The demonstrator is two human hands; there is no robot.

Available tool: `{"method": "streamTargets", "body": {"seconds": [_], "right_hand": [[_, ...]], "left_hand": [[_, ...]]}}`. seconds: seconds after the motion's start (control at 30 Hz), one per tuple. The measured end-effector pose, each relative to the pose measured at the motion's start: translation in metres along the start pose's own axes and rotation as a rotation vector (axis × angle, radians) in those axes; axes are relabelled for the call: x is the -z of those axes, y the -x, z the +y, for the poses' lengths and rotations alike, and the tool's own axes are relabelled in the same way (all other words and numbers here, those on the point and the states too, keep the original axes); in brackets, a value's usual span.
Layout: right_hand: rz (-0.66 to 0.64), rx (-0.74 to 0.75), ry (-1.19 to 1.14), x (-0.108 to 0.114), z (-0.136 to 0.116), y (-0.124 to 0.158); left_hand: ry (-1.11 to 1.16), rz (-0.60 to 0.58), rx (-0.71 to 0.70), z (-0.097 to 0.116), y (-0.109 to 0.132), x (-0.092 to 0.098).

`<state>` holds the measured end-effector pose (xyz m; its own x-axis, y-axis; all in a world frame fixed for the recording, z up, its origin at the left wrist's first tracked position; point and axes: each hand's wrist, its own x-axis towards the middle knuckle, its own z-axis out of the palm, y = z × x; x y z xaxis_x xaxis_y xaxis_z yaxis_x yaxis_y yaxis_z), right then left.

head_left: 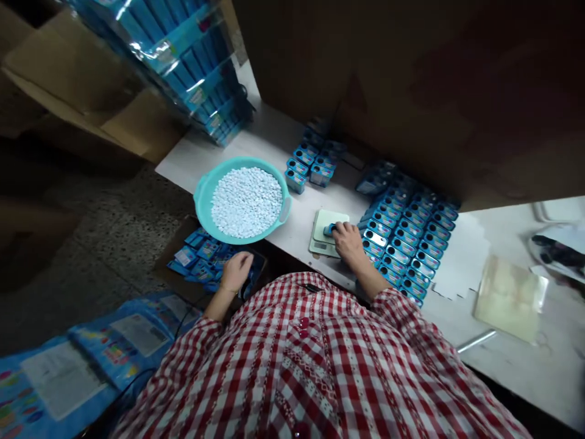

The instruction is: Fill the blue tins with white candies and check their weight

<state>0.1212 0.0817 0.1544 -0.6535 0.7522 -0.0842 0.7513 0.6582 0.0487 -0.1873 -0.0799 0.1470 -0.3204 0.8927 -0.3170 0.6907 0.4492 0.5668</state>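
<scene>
My right hand (349, 244) has its fingers closed round a small blue box (329, 230), which rests on the pale green scale (331, 217). My left hand (236, 272) hangs over a carton of blue packs (201, 256), fingers curled together; what they hold, if anything, is too small to tell. Beyond it, a turquoise basin (203, 210) holds many small white pieces. Right of the scale stand rows of small blue boxes (402, 244) with dark round openings.
Behind the scale is a smaller group of blue boxes (315, 161). Blue packs in clear plastic (192, 67) stand at the back left. A large brown carton (388, 91) borders the table's back. At the right lie a yellowish sheet (509, 299) and a metal tube (476, 341).
</scene>
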Motion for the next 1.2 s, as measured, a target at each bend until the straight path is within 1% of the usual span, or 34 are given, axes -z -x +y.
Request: {"method": "streamTargets", "body": {"seconds": [0.03,0.1,0.13,0.17,0.2,0.27,0.33,0.37,0.43,0.47,0.5,0.53,0.63,0.7,0.73,0.77,0.83,0.9,0.93,1.0,1.03,1.13,1.2], "right_hand": [[0.0,-0.004,-0.018,0.001,-0.001,0.0],[0.035,-0.041,-0.064,0.004,0.002,0.009],[0.066,-0.075,-0.09,0.006,0.005,0.017],[0.101,-0.116,-0.116,0.006,0.01,0.028],[0.136,-0.161,-0.141,0.007,0.015,0.041],[0.198,-0.248,-0.198,0.004,0.027,0.068],[0.242,-0.321,-0.27,-0.001,0.037,0.094],[0.258,-0.352,-0.308,-0.004,0.04,0.103],[0.287,-0.415,-0.377,-0.01,0.042,0.116],[0.303,-0.45,-0.404,-0.012,0.041,0.118],[0.32,-0.484,-0.428,-0.013,0.038,0.119],[0.336,-0.515,-0.452,-0.014,0.034,0.117],[0.377,-0.583,-0.524,-0.009,0.019,0.105],[0.391,-0.611,-0.558,-0.004,0.007,0.097],[0.396,-0.625,-0.572,-0.001,0.0,0.094],[0.4,-0.638,-0.588,0.001,-0.006,0.091],[0.409,-0.656,-0.658,0.003,-0.021,0.085],[0.413,-0.665,-0.783,0.003,-0.039,0.077],[0.405,-0.659,-0.853,0.002,-0.048,0.071],[0.359,-0.611,-0.983,0.004,-0.069,0.051],[0.321,-0.56,-1.034,0.006,-0.08,0.037],[0.187,-0.318,-1.133,0.021,-0.112,-0.013],[0.138,-0.177,-1.148,0.035,-0.131,-0.048]], "left_hand": [[0.05,-0.029,-0.075,0.023,-0.009,-0.004],[0.113,-0.126,-0.219,0.063,-0.029,-0.013],[0.114,-0.164,-0.28,0.078,-0.038,-0.017],[0.108,-0.161,-0.323,0.088,-0.048,-0.021],[0.096,-0.125,-0.347,0.093,-0.058,-0.024],[0.051,0.013,-0.321,0.088,-0.079,-0.027],[-0.034,0.131,-0.201,0.072,-0.102,-0.027],[-0.087,0.143,-0.117,0.063,-0.112,-0.027],[-0.175,0.105,0.033,0.047,-0.13,-0.026],[-0.211,0.079,0.074,0.042,-0.137,-0.027],[-0.239,0.057,0.084,0.039,-0.143,-0.027],[-0.257,0.037,0.064,0.037,-0.148,-0.028],[-0.238,-0.025,-0.062,0.037,-0.157,-0.032],[-0.138,-0.045,-0.12,0.038,-0.162,-0.032],[-0.048,-0.042,-0.113,0.038,-0.164,-0.031],[0.077,-0.027,-0.072,0.038,-0.167,-0.028],[0.417,-0.026,0.094,0.038,-0.172,-0.017],[0.797,-0.119,0.281,0.038,-0.178,-0.002],[0.967,-0.181,0.339,0.037,-0.18,0.006],[1.216,-0.274,0.371,0.037,-0.183,0.019],[1.296,-0.279,0.361,0.036,-0.184,0.023],[1.4,-0.249,0.316,0.035,-0.184,0.025],[1.42,-0.273,0.311,0.035,-0.18,0.021]]}}
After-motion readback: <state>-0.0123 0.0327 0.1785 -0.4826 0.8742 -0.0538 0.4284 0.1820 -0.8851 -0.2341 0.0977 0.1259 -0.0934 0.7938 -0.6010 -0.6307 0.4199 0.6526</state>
